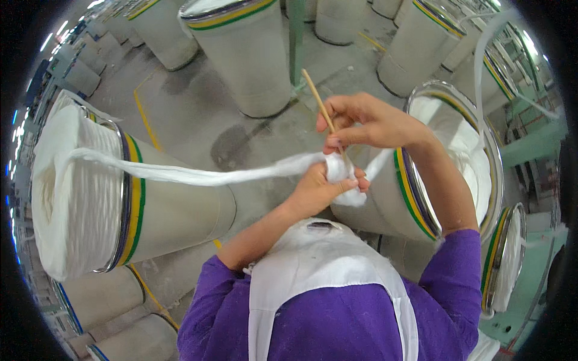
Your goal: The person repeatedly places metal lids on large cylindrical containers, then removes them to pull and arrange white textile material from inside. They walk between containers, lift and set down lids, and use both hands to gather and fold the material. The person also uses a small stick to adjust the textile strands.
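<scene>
A thin wooden stick [317,99] slants down from my right hand [361,123], its fingers closed round it. The stick's lower end meets a bunched part of white fibre sliver [341,171]. My left hand [325,186] is wrapped round that bunch, thumb laid across it. From there one strand of sliver [198,174] runs left to a tall can [174,204] heaped with coiled white sliver [75,198]. Another strand [379,163] leads right toward a second can [385,201], whose white fibre [460,141] lies inside the rim. Where the strands meet is partly hidden by my fingers.
More tall pale cans stand ahead, one [241,54] with a yellow and green band. A green post [296,42] rises beside it. At the right edge another can [506,259] stands near green machinery [530,283]. Yellow lines [144,117] mark the grey floor.
</scene>
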Demonstrator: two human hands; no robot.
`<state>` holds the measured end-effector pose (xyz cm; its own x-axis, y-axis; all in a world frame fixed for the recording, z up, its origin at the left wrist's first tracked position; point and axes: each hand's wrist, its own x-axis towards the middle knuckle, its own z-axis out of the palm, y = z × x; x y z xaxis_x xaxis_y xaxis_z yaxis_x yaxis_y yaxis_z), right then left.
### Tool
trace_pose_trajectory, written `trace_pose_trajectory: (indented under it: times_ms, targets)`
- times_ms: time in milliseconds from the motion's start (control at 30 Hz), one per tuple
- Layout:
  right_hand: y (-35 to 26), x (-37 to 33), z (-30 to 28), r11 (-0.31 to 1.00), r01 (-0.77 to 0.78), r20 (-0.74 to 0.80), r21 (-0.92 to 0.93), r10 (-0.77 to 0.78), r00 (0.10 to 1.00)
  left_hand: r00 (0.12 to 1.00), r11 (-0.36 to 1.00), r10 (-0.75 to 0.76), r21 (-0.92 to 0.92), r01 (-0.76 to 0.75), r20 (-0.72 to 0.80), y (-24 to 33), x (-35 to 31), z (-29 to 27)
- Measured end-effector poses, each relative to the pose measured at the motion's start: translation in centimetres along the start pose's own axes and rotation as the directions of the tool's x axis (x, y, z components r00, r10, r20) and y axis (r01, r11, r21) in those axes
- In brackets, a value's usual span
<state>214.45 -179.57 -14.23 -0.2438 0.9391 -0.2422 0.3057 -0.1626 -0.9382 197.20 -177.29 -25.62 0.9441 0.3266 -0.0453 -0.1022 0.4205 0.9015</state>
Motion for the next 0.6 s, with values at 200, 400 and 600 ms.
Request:
trace_pose_trajectory:
  times_ms: [200, 400, 600]
  targets:
    - [1.2, 0.4, 0.2, 0.939, 0.323, -0.088, -0.116, -0.334, 0.939, 0.999, 0.999, 0.042, -0.003, -0.042, -0.006, 0.2, 0.2, -0.6]
    - [1.2, 0.6, 0.6, 0.968, 0.225, -0.093, -0.107, -0.235, 0.967, 0.996, 0.996, 0.084, 0.019, -0.084, 0.028, 0.2, 0.5, -1.2]
    - [0.3, 0.4, 1.1, 0.949, 0.136, -0.151, -0.284, -0.185, 0.971, 0.995, 0.995, 0.095, 0.031, -0.096, 0.018, 0.0, 1.0, -1.7]
